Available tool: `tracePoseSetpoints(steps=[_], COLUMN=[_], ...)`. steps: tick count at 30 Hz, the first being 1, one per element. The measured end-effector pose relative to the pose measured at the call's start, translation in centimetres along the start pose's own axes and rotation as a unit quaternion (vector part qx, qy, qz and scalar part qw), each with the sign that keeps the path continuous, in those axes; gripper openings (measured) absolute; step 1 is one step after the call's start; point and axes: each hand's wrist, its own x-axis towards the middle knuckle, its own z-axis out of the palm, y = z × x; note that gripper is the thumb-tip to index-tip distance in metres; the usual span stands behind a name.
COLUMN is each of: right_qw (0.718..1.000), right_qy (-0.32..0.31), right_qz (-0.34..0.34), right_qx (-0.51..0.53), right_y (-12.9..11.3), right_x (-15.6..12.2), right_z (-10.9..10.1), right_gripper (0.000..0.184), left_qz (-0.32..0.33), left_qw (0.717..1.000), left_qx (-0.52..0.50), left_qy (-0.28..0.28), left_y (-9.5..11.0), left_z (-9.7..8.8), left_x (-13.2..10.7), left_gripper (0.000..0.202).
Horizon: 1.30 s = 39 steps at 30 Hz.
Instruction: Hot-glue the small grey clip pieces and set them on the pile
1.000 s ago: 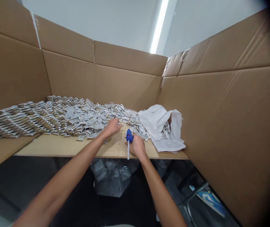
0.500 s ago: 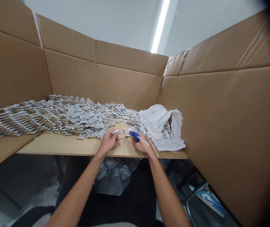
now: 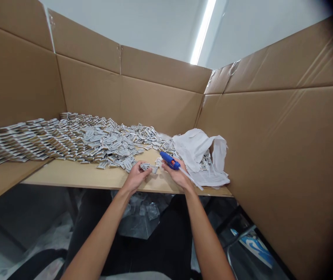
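My left hand [image 3: 136, 177] pinches a small grey slotted piece [image 3: 149, 167] between thumb and fingers, above the front of the board. Facing it, my right hand [image 3: 179, 177] is wrapped round a blue glue gun [image 3: 170, 160]. The gun's nozzle points up and left, and a whitish glue stick [image 3: 191, 179] juts from its back toward me. Just beyond my hands, between them, a small white-edged piece [image 3: 158, 161] lies on the board. A loose heap of similar grey pieces [image 3: 108, 144] spreads behind my left hand.
Neat stacks of pieces [image 3: 23, 142] line the left side. Crumpled white wrapping [image 3: 192, 146] covers more pieces at the right. Tall cardboard walls [image 3: 160, 77] enclose the wooden board [image 3: 75, 174] on three sides. Clear plastic [image 3: 140, 221] hangs below its front edge.
The grey piece in my left hand has turned, its broad face now showing. The glue gun has swung so that more of its body and stick show. The view has shifted slightly.
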Motion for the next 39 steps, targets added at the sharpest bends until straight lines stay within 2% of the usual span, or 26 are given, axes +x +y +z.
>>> tracePoseSetpoints(steps=[3,5,9,13,19,24,31,36,39], right_qw=[0.999,0.999,0.998,0.992,0.99,0.987,0.983,0.979,0.98], right_qy=[-0.021,-0.025,-0.028,-0.024,-0.028,-0.026,-0.028,-0.03,0.0], right_qz=[-0.022,-0.025,-0.056,-0.114,-0.13,-0.144,-0.159,-0.179,-0.178], right_qx=[0.012,-0.003,-0.032,-0.055,-0.053,-0.059,-0.092,-0.097,-0.088], right_y=[-0.1,-0.1,0.1,0.4,0.9,0.9,0.8,0.8,0.6], right_x=[0.0,-0.1,-0.2,-0.1,-0.2,-0.3,-0.3,-0.4,-0.5], right_z=[0.4,0.6,1.2,1.9,2.6,3.0,3.1,3.4,3.7], right_gripper=[0.032,0.031,0.032,0.027,0.021,0.022,0.019,0.018,0.021], left_qz=[-0.017,-0.025,-0.045,-0.021,-0.015,-0.012,0.011,-0.013,-0.028], left_qw=[1.0,0.998,0.986,0.99,0.99,0.99,0.989,0.991,0.992], left_qx=[-0.003,-0.051,-0.136,-0.089,-0.034,-0.034,-0.055,-0.051,-0.081], left_qy=[-0.01,-0.023,-0.087,-0.109,-0.133,-0.138,-0.138,-0.126,-0.097], left_y=[0.1,0.2,0.4,0.4,0.3,0.7,1.4,0.8,0.3], left_z=[-0.2,-0.1,0.2,0.2,-0.1,-0.1,0.1,-0.1,0.0], left_x=[0.2,0.2,-0.2,-0.2,-0.3,-0.5,-0.8,-0.7,-0.5], left_gripper=[0.04,0.042,0.042,0.025,0.036,0.043,0.039,0.032,0.036])
